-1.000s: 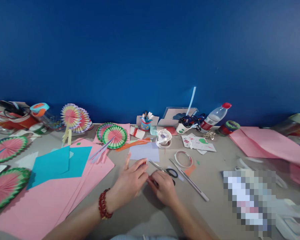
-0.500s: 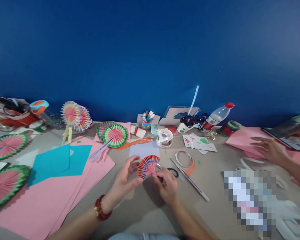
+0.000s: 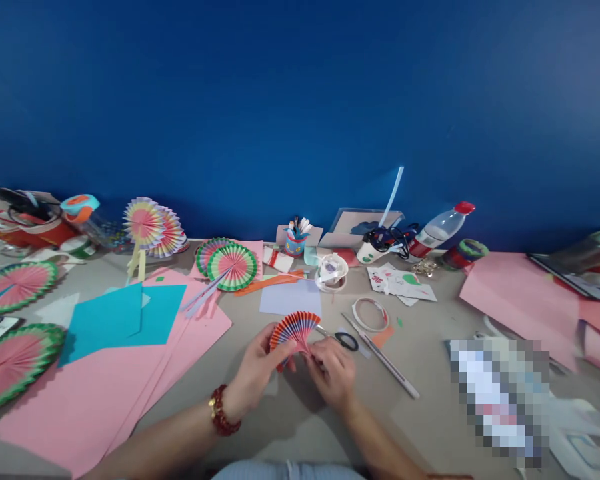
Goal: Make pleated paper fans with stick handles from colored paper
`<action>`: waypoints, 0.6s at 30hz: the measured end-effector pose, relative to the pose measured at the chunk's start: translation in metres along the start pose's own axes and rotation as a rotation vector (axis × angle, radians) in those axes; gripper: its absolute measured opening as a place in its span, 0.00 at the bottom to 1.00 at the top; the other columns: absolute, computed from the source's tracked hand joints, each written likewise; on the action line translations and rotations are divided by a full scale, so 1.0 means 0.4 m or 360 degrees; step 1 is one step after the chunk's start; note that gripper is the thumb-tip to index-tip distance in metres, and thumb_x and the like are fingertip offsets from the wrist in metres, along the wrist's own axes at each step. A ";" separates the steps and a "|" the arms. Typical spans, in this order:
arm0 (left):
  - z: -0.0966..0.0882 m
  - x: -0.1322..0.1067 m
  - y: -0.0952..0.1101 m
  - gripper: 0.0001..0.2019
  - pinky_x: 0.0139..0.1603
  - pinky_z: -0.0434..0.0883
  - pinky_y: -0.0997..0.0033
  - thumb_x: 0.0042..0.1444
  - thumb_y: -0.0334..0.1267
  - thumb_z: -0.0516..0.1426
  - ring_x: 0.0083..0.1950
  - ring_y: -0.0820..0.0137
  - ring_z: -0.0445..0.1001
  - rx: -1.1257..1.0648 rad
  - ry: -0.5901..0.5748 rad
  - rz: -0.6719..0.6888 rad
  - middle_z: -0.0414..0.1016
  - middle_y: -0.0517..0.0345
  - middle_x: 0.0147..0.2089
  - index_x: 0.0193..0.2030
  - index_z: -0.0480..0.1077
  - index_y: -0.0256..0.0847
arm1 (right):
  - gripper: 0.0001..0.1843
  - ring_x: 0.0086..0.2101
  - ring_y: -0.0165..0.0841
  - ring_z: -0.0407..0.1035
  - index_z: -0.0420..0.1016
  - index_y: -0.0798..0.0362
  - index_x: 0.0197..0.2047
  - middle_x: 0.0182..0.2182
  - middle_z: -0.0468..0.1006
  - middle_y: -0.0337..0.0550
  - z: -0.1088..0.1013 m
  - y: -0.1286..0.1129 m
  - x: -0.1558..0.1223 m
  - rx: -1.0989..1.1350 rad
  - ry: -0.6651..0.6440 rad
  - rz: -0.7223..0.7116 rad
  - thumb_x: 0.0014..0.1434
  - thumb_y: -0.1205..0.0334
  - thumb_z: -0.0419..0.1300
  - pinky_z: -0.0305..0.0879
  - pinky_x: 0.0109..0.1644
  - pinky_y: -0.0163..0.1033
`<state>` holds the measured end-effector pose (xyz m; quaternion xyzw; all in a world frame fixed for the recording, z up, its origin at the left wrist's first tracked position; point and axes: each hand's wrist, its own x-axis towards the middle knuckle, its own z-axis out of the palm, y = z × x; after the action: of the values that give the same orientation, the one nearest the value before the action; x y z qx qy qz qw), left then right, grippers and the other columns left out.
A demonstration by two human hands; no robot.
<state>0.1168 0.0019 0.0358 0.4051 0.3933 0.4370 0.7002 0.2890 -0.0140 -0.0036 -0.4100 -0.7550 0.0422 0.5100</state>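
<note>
Head view: left hand (image 3: 255, 371) is newly clasping the pleated fan (image 3: 299, 327); right hand (image 3: 334, 371), just beside, is pinching its base; both are sharing support.

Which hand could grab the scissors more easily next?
Probably the right hand: it's close beside the scissors. The left hand is farther, across the fan. Both hands hold the fan, though.

Dimly lit, darkening toward twelve o'clock on the wall (image 3: 300, 120). Softly shadowed on the bench (image 3: 420, 333) at six, below the fingers (image 3: 325, 353). Stretched and blurred at nine and three; pixelated at four.
</note>
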 end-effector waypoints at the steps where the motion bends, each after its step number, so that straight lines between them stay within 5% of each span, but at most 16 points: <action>1: 0.001 0.002 0.002 0.13 0.27 0.62 0.77 0.58 0.44 0.62 0.25 0.77 0.69 0.0027 0.0007 -0.0008 0.73 0.62 0.29 0.42 0.71 0.37 | 0.10 0.29 0.34 0.68 0.71 0.51 0.41 0.29 0.77 0.43 0.000 -0.001 0.001 0.0009 0.0000 -0.0008 0.59 0.74 0.60 0.66 0.34 0.39; 18: -0.015 0.019 -0.006 0.11 0.36 0.71 0.75 0.60 0.43 0.60 0.31 0.75 0.71 0.0181 0.0048 0.0158 0.74 0.61 0.33 0.45 0.71 0.39 | 0.06 0.27 0.31 0.68 0.70 0.51 0.38 0.28 0.75 0.39 0.005 -0.005 0.011 0.0287 -0.0067 0.0483 0.59 0.62 0.64 0.65 0.33 0.35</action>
<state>0.1146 0.0094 0.0298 0.4567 0.4074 0.4542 0.6474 0.2856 -0.0116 -0.0006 -0.4708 -0.6882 0.1949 0.5165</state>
